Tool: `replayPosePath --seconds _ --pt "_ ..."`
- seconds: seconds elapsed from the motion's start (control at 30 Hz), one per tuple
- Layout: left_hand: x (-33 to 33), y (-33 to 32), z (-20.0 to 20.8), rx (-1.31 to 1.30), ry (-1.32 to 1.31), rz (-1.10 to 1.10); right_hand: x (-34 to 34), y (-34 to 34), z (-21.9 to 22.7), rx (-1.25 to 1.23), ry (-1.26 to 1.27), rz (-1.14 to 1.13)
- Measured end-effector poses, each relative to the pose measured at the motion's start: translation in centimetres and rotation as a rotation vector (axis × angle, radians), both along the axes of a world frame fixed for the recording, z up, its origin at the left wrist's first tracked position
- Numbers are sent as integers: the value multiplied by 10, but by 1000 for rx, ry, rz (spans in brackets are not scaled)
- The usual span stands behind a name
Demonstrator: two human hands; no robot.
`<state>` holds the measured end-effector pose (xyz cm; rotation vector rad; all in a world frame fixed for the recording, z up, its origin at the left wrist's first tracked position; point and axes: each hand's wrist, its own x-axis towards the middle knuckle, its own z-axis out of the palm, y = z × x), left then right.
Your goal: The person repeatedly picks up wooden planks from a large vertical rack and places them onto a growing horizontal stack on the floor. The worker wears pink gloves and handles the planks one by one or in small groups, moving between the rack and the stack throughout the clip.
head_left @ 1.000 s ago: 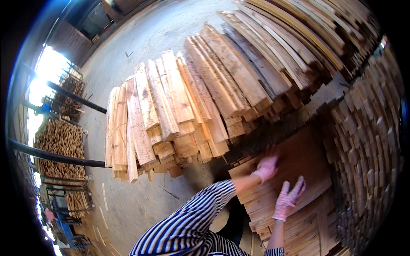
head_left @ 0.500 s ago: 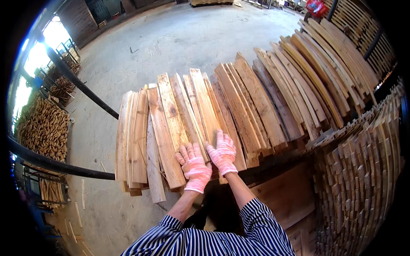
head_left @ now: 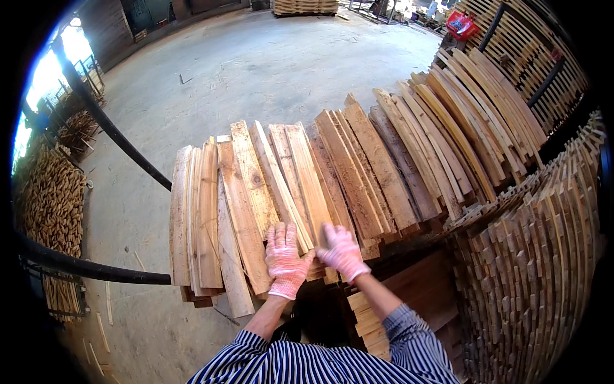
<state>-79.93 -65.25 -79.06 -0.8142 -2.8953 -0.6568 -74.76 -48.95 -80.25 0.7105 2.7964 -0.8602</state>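
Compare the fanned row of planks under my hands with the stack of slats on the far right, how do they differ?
The fanned planks lie flat, side by side, faces up; the stack of slats shows mostly narrow edges, packed in tight tiers. The fanned planks look broad, while the slats look thin. Both gloved hands, left hand and right hand, rest on the fanned planks; nothing touches the stack. Both are pale raw wood.

A timber yard or woodworking shed: rough-sawn boards (head_left: pixel 307 185) lie fanned in a thick stack, more planks (head_left: pixel 543 256) stand packed on edge at right, slat bundles (head_left: pixel 48 205) are piled at left, and the wide concrete floor (head_left: pixel 256 70) carries scattered offcuts.
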Motion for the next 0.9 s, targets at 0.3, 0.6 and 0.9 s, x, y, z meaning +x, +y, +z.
replayPosePath --seconds 0.3,0.6,0.9 --pt "6 -39 32 156 -65 -92 22 -21 -62 -570 428 -295" --pt "-39 -63 50 -331 -336 334 -3 6 -7 -974 124 -312" --pt "-77 -80 92 984 -827 200 -30 -9 11 -477 160 -39"
